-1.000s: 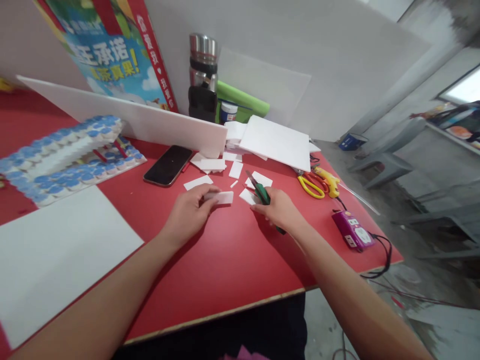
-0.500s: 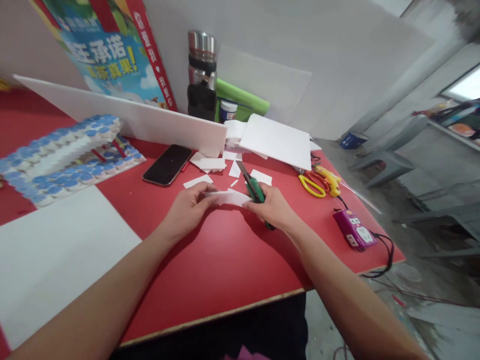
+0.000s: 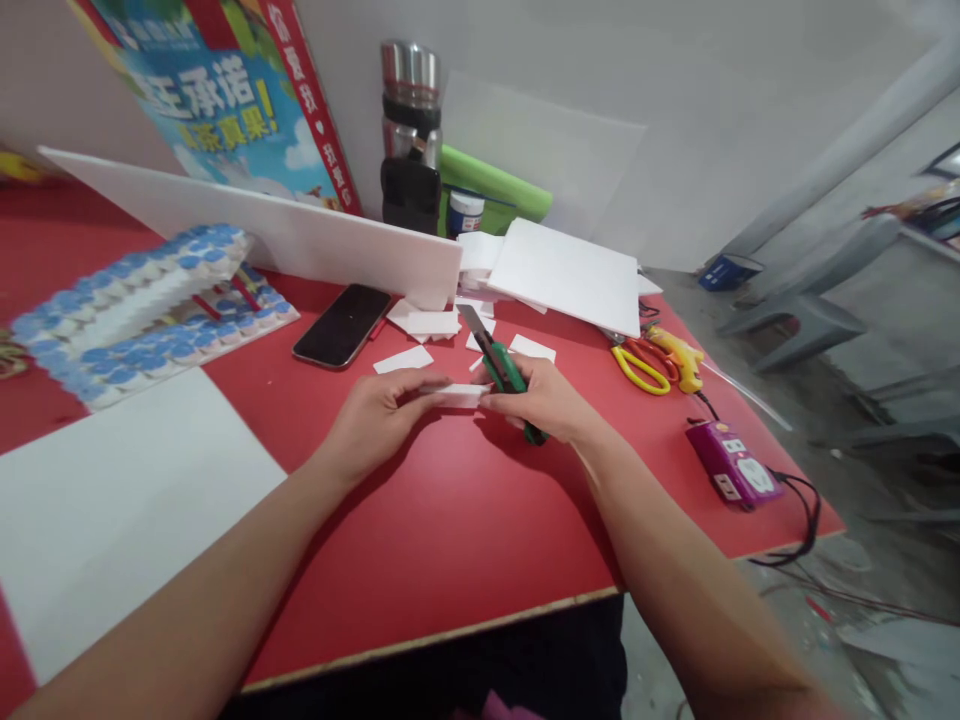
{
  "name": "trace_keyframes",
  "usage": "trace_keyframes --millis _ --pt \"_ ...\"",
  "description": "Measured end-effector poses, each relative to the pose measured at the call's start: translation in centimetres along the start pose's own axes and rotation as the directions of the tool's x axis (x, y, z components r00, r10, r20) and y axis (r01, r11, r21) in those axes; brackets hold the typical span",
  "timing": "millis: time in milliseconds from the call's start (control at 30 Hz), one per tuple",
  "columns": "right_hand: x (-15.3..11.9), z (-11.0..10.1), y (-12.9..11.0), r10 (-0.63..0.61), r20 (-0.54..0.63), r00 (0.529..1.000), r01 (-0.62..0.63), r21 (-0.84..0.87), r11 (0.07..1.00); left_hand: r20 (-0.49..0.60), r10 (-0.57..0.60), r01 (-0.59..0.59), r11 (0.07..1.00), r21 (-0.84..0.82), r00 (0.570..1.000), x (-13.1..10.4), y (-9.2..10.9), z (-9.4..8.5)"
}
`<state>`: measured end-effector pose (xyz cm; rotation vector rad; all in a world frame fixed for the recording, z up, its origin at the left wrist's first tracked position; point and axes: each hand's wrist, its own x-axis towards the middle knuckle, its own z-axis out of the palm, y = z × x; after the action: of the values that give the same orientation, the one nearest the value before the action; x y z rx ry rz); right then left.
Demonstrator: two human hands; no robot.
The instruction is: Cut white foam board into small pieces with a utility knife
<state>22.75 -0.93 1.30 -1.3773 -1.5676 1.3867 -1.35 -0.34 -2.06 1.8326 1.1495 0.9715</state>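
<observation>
My left hand pinches one end of a small white strip of board just above the red table. My right hand is closed around a green utility knife, its blade out and pointing up and away to the left. The right thumb and fingertips also touch the strip's other end. Beyond the hands lie several white offcuts, among them one flat piece near my left fingers and another piece behind my right hand.
A phone and a blue-and-white model are to the left, by a white sheet. An upright white board stands behind. Yellow-handled pliers, a yellow glue gun and a purple box with cables are right.
My hands have drawn slightly closer together, and the white strip has gone from bowed to straight between them. The whole view has shifted slightly.
</observation>
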Motion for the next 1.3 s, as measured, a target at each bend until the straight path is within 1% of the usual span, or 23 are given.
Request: trace_keyframes --millis 67,167,233,300,400,500,600,733,767,833,900,967,1033,1133,1233,1300 --pt "-0.2 0.2 0.3 0.034 0.017 0.999 -0.034 0.011 0.999 -0.026 -0.026 0.027 0.999 0.023 0.999 0.1 -0.2 0.3" --pt "-0.2 0.7 0.5 0.032 -0.027 0.999 -0.034 -0.070 0.997 -0.045 -0.048 0.050 0.998 0.045 0.998 0.1 -0.3 0.7" --pt "-0.1 1.0 0.5 -0.003 -0.078 0.997 -0.008 -0.147 0.989 -0.029 -0.049 0.049 0.999 0.009 0.998 0.1 -0.2 0.8" --pt "0.0 1.3 0.5 -0.027 -0.111 0.993 0.007 -0.178 0.984 0.011 -0.043 0.043 0.999 -0.027 0.999 0.1 0.0 0.8" --pt "0.2 1.5 0.6 -0.004 -0.094 0.996 -0.005 -0.097 0.995 0.053 -0.021 0.023 0.999 -0.033 0.998 0.0 0.2 0.6" --pt "0.2 1.4 0.6 0.039 -0.064 0.997 -0.040 -0.017 0.999 0.066 -0.005 0.008 0.999 -0.039 0.998 0.0 0.1 0.3" --pt "0.1 1.5 0.6 0.040 -0.056 0.998 -0.041 -0.008 0.999 0.080 -0.015 0.017 0.999 -0.029 0.997 0.0 0.1 0.1" --pt "0.2 1.6 0.7 0.021 -0.056 0.998 -0.022 -0.010 1.000 0.062 0.027 -0.027 1.000 -0.002 0.998 -0.2 0.2 0.3" --pt "0.2 1.6 0.7 0.018 -0.058 0.998 -0.019 -0.014 1.000 0.053 0.005 -0.004 1.000 -0.009 0.999 -0.2 0.3 0.3" --pt "0.1 1.3 0.6 0.015 -0.068 0.998 -0.017 -0.028 0.999 0.041 -0.115 0.117 0.991 -0.069 0.993 -0.3 0.6 0.5" --pt "-0.1 0.8 0.3 0.003 -0.087 0.996 -0.006 -0.037 0.999 0.046 -0.267 0.271 0.946 -0.181 0.963 -0.3 1.0 0.5" --pt "-0.4 0.2 0.1 -0.026 -0.112 0.993 0.023 -0.028 0.999 0.080 -0.367 0.374 0.885 -0.278 0.927 -0.3 1.4 0.4" --pt "-0.6 -0.4 -0.1 -0.034 -0.142 0.989 0.033 -0.012 0.999 0.118 -0.412 0.427 0.844 -0.324 0.904 -0.2 1.6 0.2" --pt "-0.9 -0.8 -0.2 -0.005 -0.162 0.987 0.001 -0.023 1.000 0.148 -0.470 0.489 0.788 -0.374 0.870 0.0 1.8 -0.2" --pt "-1.0 -0.5 -0.2 -0.060 -0.094 0.994 0.047 -0.131 0.990 0.169 -0.508 0.527 0.735 -0.426 0.845 0.0 2.0 -0.4" --pt "-0.9 -0.1 -0.1 -0.097 -0.039 0.994 0.085 -0.242 0.967 0.192 -0.498 0.529 0.735 -0.424 0.846 -0.1 2.1 -0.4"
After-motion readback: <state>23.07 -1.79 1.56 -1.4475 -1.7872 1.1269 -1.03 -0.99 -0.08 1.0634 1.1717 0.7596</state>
